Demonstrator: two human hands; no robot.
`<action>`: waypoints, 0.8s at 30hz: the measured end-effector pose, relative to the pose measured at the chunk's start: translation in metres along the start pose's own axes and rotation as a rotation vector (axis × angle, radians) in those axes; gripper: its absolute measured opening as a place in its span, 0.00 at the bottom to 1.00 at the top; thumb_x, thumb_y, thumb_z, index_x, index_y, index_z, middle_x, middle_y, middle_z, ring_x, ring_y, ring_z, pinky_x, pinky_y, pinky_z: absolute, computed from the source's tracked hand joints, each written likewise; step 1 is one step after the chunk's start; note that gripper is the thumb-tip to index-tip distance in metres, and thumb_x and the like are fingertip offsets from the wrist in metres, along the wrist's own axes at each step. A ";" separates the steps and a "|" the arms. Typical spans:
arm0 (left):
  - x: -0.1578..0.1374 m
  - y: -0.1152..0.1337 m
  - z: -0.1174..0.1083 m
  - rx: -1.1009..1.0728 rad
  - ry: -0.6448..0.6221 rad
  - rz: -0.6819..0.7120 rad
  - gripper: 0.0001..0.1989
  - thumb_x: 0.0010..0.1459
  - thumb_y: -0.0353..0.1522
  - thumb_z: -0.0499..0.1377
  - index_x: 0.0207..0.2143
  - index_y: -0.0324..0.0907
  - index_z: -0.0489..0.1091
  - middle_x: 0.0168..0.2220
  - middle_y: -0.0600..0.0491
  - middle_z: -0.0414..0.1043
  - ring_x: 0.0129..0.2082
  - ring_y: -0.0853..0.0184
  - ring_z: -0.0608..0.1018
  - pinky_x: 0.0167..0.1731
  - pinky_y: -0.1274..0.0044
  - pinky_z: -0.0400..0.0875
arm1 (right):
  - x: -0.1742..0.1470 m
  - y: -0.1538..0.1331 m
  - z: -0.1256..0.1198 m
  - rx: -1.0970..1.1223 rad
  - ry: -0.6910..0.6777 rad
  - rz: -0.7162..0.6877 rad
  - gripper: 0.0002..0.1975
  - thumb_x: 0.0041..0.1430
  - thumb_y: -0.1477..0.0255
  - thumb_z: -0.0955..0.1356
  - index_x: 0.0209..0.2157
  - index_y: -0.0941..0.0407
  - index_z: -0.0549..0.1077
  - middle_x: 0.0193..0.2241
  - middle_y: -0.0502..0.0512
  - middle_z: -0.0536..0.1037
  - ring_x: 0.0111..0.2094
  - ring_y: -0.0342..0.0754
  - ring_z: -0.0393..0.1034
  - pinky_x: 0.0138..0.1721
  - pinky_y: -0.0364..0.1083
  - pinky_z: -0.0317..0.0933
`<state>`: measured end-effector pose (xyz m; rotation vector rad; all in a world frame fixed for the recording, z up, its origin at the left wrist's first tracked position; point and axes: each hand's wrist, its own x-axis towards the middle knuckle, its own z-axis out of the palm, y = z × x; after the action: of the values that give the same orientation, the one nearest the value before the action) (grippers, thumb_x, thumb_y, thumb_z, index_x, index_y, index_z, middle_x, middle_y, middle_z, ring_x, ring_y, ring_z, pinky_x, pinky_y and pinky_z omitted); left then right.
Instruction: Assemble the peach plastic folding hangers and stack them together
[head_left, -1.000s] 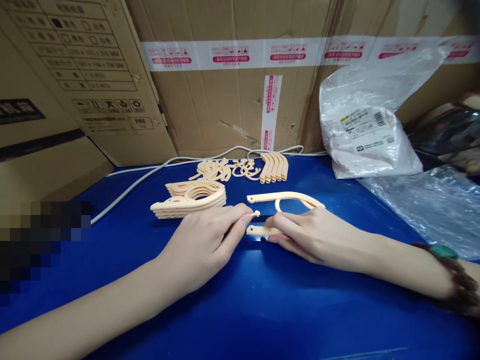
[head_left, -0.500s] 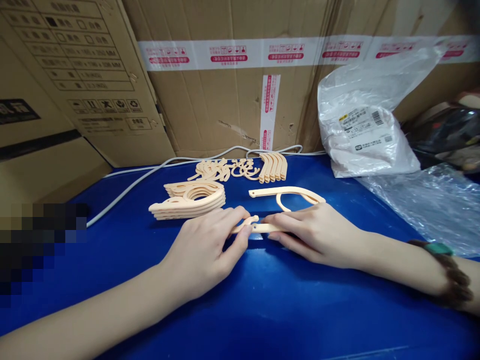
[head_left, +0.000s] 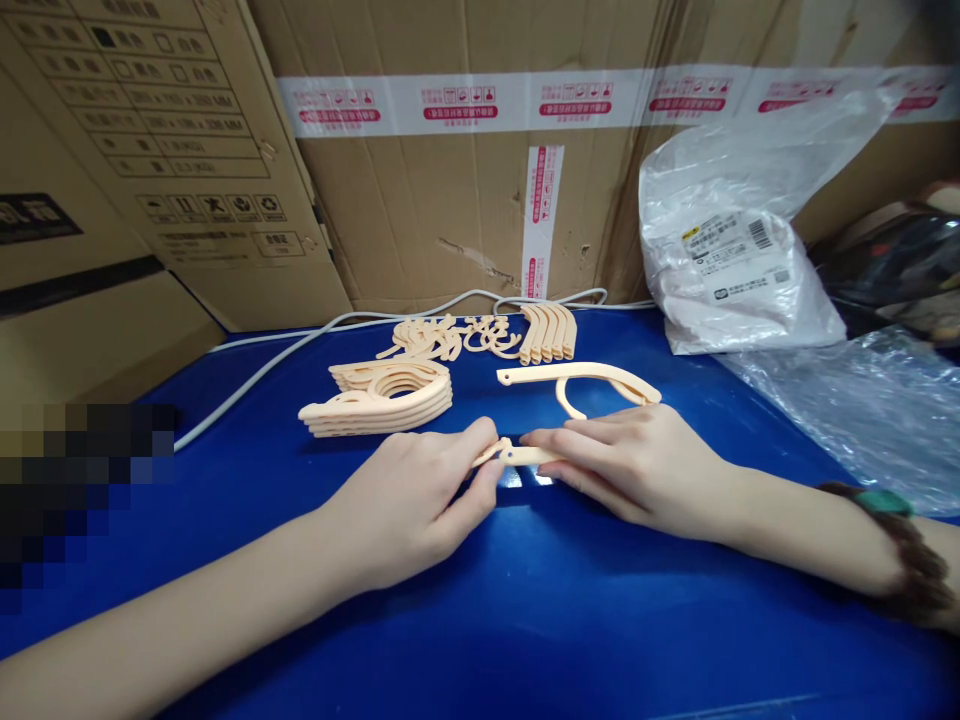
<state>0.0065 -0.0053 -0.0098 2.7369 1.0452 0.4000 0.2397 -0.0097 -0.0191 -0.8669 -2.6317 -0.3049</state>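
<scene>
My left hand point(head_left: 420, 500) pinches a small cream plastic hook point(head_left: 491, 452) between thumb and fingertips; most of it is hidden. My right hand point(head_left: 630, 465) is closed on a cream folding hanger arm point(head_left: 525, 456), whose end with a small hole meets the hook. I cannot tell whether the two are joined. Just behind my right hand, another hanger arm point(head_left: 577, 372) and a curved cream piece point(head_left: 568, 400) show, partly covered by the fingers. Beyond my left hand lies a stack of folded hangers point(head_left: 379, 405).
At the back of the blue table point(head_left: 525, 620) lie a pile of loose hooks point(head_left: 424, 338) and several nested hanger arms point(head_left: 551, 332). A white cable point(head_left: 262, 392) runs behind them. Cardboard boxes point(head_left: 450, 210) wall the back and left; a plastic bag point(head_left: 739, 270) stands right.
The hook in my left hand has turned lower against the holed end of the arm. The view has shifted slightly; my right hand keeps its hold.
</scene>
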 end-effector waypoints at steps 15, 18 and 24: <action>0.000 -0.006 0.004 0.550 0.187 0.285 0.21 0.71 0.34 0.33 0.29 0.42 0.57 0.18 0.58 0.63 0.15 0.69 0.72 0.13 0.76 0.52 | -0.001 0.002 0.001 0.122 -0.040 -0.006 0.15 0.70 0.67 0.57 0.43 0.56 0.72 0.35 0.53 0.81 0.29 0.44 0.75 0.28 0.42 0.58; 0.000 -0.006 0.004 0.609 0.192 0.300 0.20 0.71 0.33 0.34 0.28 0.42 0.57 0.18 0.57 0.63 0.14 0.68 0.71 0.13 0.76 0.52 | 0.000 0.002 0.001 0.164 -0.079 0.014 0.16 0.70 0.66 0.57 0.44 0.56 0.72 0.35 0.54 0.80 0.29 0.44 0.75 0.29 0.41 0.59; -0.001 -0.003 0.003 0.809 0.258 0.373 0.17 0.69 0.32 0.40 0.28 0.42 0.59 0.19 0.56 0.61 0.13 0.67 0.67 0.15 0.74 0.50 | 0.001 0.004 -0.003 0.240 -0.139 0.048 0.16 0.69 0.66 0.57 0.47 0.55 0.72 0.31 0.54 0.78 0.28 0.43 0.72 0.30 0.40 0.58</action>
<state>0.0049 -0.0038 -0.0134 3.7164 0.8736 0.4681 0.2415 -0.0070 -0.0155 -0.8966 -2.6956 0.0869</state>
